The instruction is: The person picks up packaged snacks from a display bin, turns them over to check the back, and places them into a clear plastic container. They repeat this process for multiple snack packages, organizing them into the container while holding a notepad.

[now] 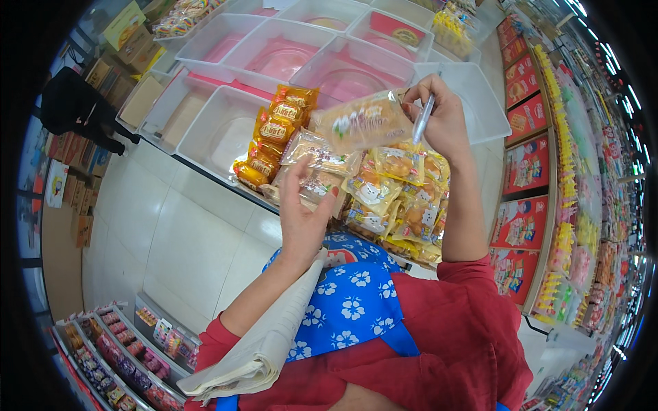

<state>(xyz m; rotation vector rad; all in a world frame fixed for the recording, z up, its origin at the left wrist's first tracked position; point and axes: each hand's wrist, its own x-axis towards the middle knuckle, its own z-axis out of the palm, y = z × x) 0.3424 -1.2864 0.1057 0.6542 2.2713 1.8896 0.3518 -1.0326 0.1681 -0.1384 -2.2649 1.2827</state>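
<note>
My right hand [443,115] pinches the end of a clear-wrapped flat pastry [366,122], lifted over the display. A pen [424,117] is also held in that hand. My left hand [303,218], fingers apart, is over similar wrapped pastries [326,156]; I cannot tell whether it touches them. To their left runs a row of orange-gold wrapped snack packs [275,131]. On the right is a pile of yellow-and-clear snack packets [398,190] printed with a white cartoon animal. A folded paper pad [257,354] is tucked under my left arm, against the blue flowered apron [352,308].
Translucent plastic bins [277,51], several with pink bases, extend beyond the packets. A person in dark clothes [82,105] stands at the left near cardboard boxes [82,228]. Shelves of packaged goods [570,195] line the right; a tiered candy rack [123,354] is lower left.
</note>
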